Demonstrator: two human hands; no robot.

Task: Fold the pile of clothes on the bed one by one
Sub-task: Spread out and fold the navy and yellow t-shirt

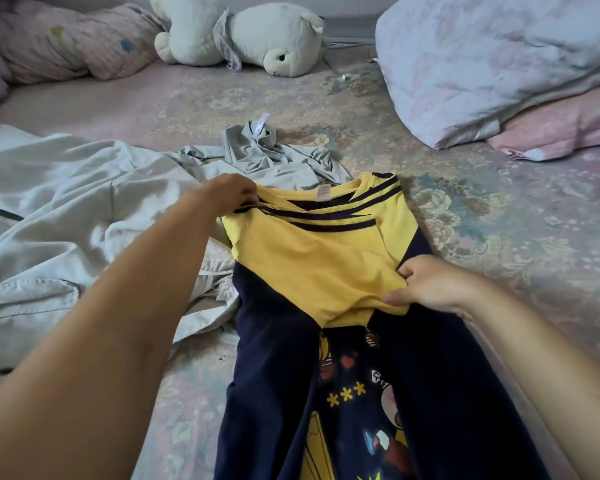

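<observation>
A yellow and navy T-shirt (312, 265) lies lengthwise on the bed, collar away from me, with a cartoon print showing near the bottom. Both sides are folded in over the middle. My left hand (231, 194) pinches the shirt's left shoulder by the dark stripes. My right hand (426, 282) grips the end of the yellow sleeve laid across the chest. A crumpled grey garment (264, 150) lies just beyond the collar. A large pale grey garment (66, 188) is spread out on the left.
The floral bed sheet (499, 220) stretches to the right. A white plush toy (243, 36) lies at the back. A pale folded quilt (492, 60) and a pink pillow (561, 133) sit back right. A pink bundled blanket (56, 43) sits back left.
</observation>
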